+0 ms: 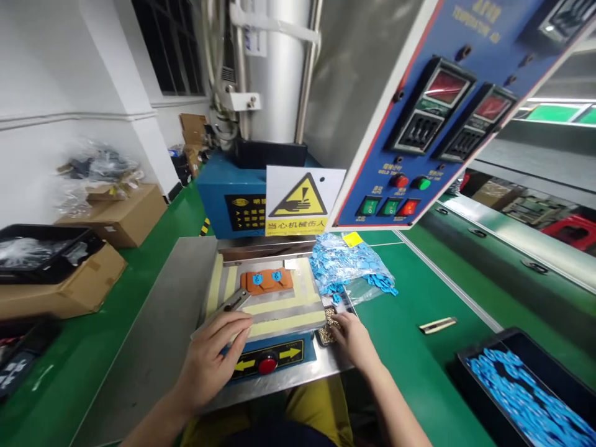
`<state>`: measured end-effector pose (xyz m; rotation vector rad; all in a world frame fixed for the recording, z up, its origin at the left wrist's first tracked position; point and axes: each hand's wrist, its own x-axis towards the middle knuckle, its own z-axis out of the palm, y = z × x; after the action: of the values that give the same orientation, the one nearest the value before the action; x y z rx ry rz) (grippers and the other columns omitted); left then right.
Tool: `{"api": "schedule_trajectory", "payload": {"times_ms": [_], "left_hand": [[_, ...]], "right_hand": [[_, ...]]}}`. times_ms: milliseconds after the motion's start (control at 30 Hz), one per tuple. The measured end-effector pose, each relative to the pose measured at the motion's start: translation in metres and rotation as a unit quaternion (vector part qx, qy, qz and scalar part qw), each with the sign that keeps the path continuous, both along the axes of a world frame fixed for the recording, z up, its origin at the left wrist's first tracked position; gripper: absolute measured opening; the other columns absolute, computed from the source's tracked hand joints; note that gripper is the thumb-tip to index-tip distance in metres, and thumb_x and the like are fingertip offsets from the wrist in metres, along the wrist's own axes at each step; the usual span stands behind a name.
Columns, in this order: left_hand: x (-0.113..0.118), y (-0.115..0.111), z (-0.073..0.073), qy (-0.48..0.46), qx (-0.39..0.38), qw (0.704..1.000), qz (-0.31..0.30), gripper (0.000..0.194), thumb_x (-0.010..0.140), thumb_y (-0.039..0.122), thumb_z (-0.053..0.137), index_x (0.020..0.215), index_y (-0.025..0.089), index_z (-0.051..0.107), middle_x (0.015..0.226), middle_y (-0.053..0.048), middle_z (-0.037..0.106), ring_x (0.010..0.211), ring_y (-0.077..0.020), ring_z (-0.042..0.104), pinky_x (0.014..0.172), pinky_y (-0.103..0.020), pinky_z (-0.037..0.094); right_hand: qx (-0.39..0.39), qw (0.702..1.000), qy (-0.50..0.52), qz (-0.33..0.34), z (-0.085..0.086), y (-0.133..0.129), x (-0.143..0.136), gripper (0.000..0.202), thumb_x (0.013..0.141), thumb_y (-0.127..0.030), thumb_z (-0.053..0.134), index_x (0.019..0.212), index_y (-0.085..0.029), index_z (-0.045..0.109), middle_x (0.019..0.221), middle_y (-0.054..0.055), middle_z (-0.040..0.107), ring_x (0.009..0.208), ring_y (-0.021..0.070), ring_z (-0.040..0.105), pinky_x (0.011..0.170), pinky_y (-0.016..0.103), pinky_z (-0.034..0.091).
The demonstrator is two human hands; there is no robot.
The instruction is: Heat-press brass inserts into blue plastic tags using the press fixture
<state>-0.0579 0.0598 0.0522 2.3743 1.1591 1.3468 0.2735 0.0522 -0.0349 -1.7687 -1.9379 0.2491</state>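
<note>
Over at the right front edge of the press plate [279, 314], the right hand [351, 338] has its fingertips down in a small black tray [320, 339] of brass-coloured pieces [328, 318], fingers bent inward, though honestly I can't tell if it's pinched one. Looks to me like the picking-up step, so the next move calls for a neat fingertip grip on something tiny. Left hand [218, 351] is loosely curled with a gap between thumb and fingers, sitting at the plate's left front by a slim metal bar [237, 300]; can't make out whether it's actually gripping that. The orange holder [269, 288] with two blue tags [277, 276] lies on the plate, beyond the left hand and well apart from the right. The bag of blue pieces [342, 264] sits just behind the tray, past the right hand's fingertips.
</note>
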Motion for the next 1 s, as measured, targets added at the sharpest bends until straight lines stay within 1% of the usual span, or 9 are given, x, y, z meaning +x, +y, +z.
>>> {"api": "schedule_trajectory", "payload": {"times_ms": [100, 167, 233, 333, 467, 533, 733, 833, 1000], "left_hand": [[0.008, -0.009, -0.005, 0.01, 0.021, 0.999, -0.028, 0.028, 0.084, 0.011, 0.055, 0.106, 0.028, 0.062, 0.097, -0.003, 0.068, 0.089, -0.0173, 0.065, 0.08, -0.027, 0.054], [0.009, -0.012, -0.007, 0.022, 0.02, 0.999, -0.039, 0.03, 0.084, 0.009, 0.055, 0.107, 0.027, 0.061, 0.097, -0.004, 0.067, 0.09, -0.0176, 0.065, 0.08, -0.028, 0.054], [0.006, -0.014, -0.009, 0.03, 0.015, 0.999, -0.043, 0.031, 0.083, 0.008, 0.055, 0.107, 0.026, 0.061, 0.097, -0.004, 0.067, 0.091, -0.0178, 0.064, 0.079, -0.027, 0.054], [0.002, -0.019, -0.013, 0.029, 0.004, 0.999, -0.039, 0.03, 0.084, 0.007, 0.055, 0.107, 0.025, 0.061, 0.097, -0.005, 0.067, 0.091, -0.0177, 0.064, 0.078, -0.026, 0.054], [0.003, -0.025, -0.019, 0.027, -0.017, 0.999, -0.04, 0.029, 0.085, 0.007, 0.053, 0.107, 0.024, 0.061, 0.096, -0.006, 0.067, 0.09, -0.018, 0.064, 0.077, -0.026, 0.054], [0.005, -0.028, -0.021, 0.031, -0.023, 0.998, -0.042, 0.027, 0.085, 0.008, 0.053, 0.105, 0.023, 0.062, 0.097, -0.006, 0.067, 0.09, -0.018, 0.064, 0.077, -0.026, 0.054], [0.007, -0.03, -0.023, 0.013, 0.009, 0.998, -0.06, 0.025, 0.085, 0.006, 0.053, 0.104, 0.019, 0.063, 0.095, -0.007, 0.066, 0.089, -0.0154, 0.063, 0.077, -0.023, 0.053], [0.004, -0.033, -0.026, 0.007, 0.001, 0.998, -0.067, 0.025, 0.084, 0.005, 0.054, 0.104, 0.018, 0.062, 0.096, -0.007, 0.065, 0.089, -0.0149, 0.063, 0.078, -0.023, 0.053], [0.0, -0.038, -0.032, 0.0, -0.009, 0.998, -0.062, 0.025, 0.084, 0.005, 0.054, 0.105, 0.018, 0.062, 0.097, -0.008, 0.065, 0.089, -0.0146, 0.063, 0.078, -0.022, 0.053]], "right_hand": [[-0.008, 0.998, -0.054, 0.011, -0.001, 0.005, -0.011, 0.026, 0.077, -0.016, 0.06, 0.102, -0.019, 0.067, 0.099, 0.011, 0.067, 0.095, 0.0261, 0.061, 0.084, 0.039, 0.05], [-0.006, 0.997, -0.075, 0.027, -0.002, 0.01, -0.016, 0.024, 0.076, -0.015, 0.061, 0.099, -0.02, 0.067, 0.098, 0.011, 0.066, 0.093, 0.0259, 0.061, 0.084, 0.039, 0.05], [-0.005, 0.996, -0.078, 0.043, -0.007, 0.013, -0.017, 0.021, 0.078, -0.013, 0.058, 0.094, -0.022, 0.068, 0.095, 0.01, 0.066, 0.087, 0.0237, 0.062, 0.081, 0.036, 0.05], [-0.006, 0.997, -0.068, 0.047, -0.016, 0.016, -0.016, 0.026, 0.079, -0.007, 0.05, 0.092, -0.022, 0.067, 0.091, 0.009, 0.066, 0.075, 0.0199, 0.063, 0.073, 0.031, 0.05], [0.007, 0.997, -0.067, 0.043, -0.025, 0.017, -0.013, 0.032, 0.075, -0.003, 0.048, 0.093, -0.022, 0.066, 0.085, 0.009, 0.065, 0.071, 0.02, 0.062, 0.069, 0.03, 0.048], [-0.003, 0.996, -0.074, 0.039, -0.024, 0.019, -0.015, 0.032, 0.075, -0.004, 0.049, 0.096, -0.022, 0.065, 0.086, 0.009, 0.064, 0.073, 0.0204, 0.061, 0.069, 0.03, 0.048], [-0.125, 0.986, -0.108, 0.012, -0.007, 0.023, -0.023, 0.029, 0.078, -0.005, 0.044, 0.098, -0.015, 0.062, 0.098, 0.012, 0.062, 0.087, 0.0204, 0.061, 0.079, 0.029, 0.044], [-0.136, 0.984, -0.116, 0.0, -0.003, 0.024, -0.025, 0.027, 0.077, -0.007, 0.046, 0.1, -0.013, 0.06, 0.101, 0.013, 0.061, 0.089, 0.0213, 0.06, 0.078, 0.028, 0.043], [-0.136, 0.983, -0.122, -0.015, -0.007, 0.026, -0.025, 0.028, 0.075, -0.007, 0.046, 0.099, -0.012, 0.058, 0.101, 0.013, 0.06, 0.091, 0.0218, 0.059, 0.078, 0.028, 0.042]]}}
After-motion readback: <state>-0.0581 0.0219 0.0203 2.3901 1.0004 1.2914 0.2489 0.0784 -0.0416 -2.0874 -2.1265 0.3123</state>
